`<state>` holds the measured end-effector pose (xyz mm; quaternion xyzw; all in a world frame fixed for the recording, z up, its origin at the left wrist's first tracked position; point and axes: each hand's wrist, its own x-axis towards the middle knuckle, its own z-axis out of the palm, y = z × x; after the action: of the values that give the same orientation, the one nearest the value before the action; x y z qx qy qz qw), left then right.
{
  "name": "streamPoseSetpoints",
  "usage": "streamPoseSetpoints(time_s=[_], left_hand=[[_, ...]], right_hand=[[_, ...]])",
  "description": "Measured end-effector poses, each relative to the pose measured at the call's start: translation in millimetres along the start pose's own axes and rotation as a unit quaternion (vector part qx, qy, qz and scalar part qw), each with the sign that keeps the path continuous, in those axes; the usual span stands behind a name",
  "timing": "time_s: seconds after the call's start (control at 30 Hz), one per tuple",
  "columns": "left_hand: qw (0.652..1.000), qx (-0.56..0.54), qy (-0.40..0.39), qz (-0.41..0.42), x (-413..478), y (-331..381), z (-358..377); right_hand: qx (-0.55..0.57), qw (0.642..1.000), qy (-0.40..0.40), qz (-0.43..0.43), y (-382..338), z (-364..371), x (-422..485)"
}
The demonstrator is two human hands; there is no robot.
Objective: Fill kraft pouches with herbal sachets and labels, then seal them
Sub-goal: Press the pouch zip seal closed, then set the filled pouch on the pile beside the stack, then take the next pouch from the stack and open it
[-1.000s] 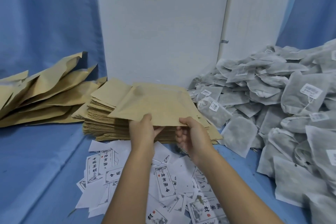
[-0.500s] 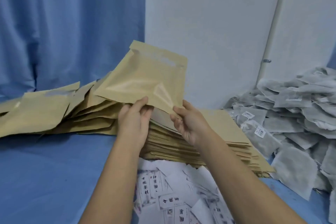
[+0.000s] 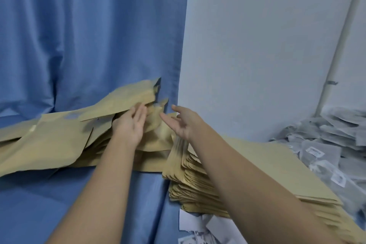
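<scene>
Left of the stack of flat kraft pouches (image 3: 247, 164), a person's left hand (image 3: 129, 125) lays straight fingers on a loose heap of pouches (image 3: 59, 140). The right hand (image 3: 185, 123) hovers above the stack's far corner, fingers spread, holding nothing. Herbal sachets (image 3: 332, 144) lie right of the stack and labels (image 3: 200, 230) lie just in front of it.

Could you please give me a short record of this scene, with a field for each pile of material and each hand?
loose pile of pouches: sprawled at left against the blue curtain
neat stack of pouches: flat, centre-right, partly under the right forearm
sachets: grey heap at far right
labels: white slips in front of the neat stack
table cloth: blue
left hand: fingers straight, touching a pouch on top of the loose pile
right hand: fingers spread, holding nothing, above the neat stack's far corner
</scene>
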<state>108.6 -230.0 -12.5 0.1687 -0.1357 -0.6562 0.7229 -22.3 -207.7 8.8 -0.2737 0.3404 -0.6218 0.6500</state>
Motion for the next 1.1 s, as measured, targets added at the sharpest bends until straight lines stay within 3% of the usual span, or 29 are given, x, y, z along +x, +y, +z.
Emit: streamPoseSetpoints(time_s=[0.2, 0.27, 0.33, 0.37, 0.47, 0.57, 0.67, 0.73, 0.87, 1.0, 1.1], left_hand=[[1.0, -0.008, 0.017, 0.025, -34, -17, -13], [1.0, -0.004, 0.008, 0.014, -54, -29, -10], [1.0, 0.011, 0.004, 0.003, -76, -45, -1], [1.0, 0.022, 0.001, -0.005, -88, -54, 4], [0.998, 0.046, -0.015, -0.027, -122, -86, 18], [0.997, 0.056, -0.028, -0.045, -158, -119, 27], [0.995, 0.052, -0.046, -0.077, -194, -149, 27], [0.991, 0.062, -0.059, -0.106, -213, -165, 25], [0.965, 0.184, -0.094, -0.159, -230, -182, 15], [0.95, 0.273, -0.013, -0.151, -225, -190, 5], [0.97, 0.211, 0.013, -0.116, -221, -183, 4]], right_hand=[[-0.023, 0.997, 0.019, -0.076, -9, -43, -36], [-0.098, 0.987, 0.031, -0.123, -19, -60, -52], [-0.257, 0.951, 0.062, -0.157, -27, -81, -69], [-0.369, 0.91, 0.081, -0.168, -31, -93, -78], [-0.673, 0.723, 0.075, -0.136, -35, -133, -105], [-0.793, 0.601, 0.04, -0.093, -29, -170, -133], [-0.848, 0.499, 0.043, -0.171, -23, -201, -155], [-0.831, 0.506, 0.052, -0.225, -23, -213, -165], [-0.796, 0.534, 0.101, -0.266, -20, -229, -169], [-0.653, 0.629, 0.193, -0.375, -16, -236, -180], [-0.615, 0.635, 0.201, -0.422, -10, -239, -188]])
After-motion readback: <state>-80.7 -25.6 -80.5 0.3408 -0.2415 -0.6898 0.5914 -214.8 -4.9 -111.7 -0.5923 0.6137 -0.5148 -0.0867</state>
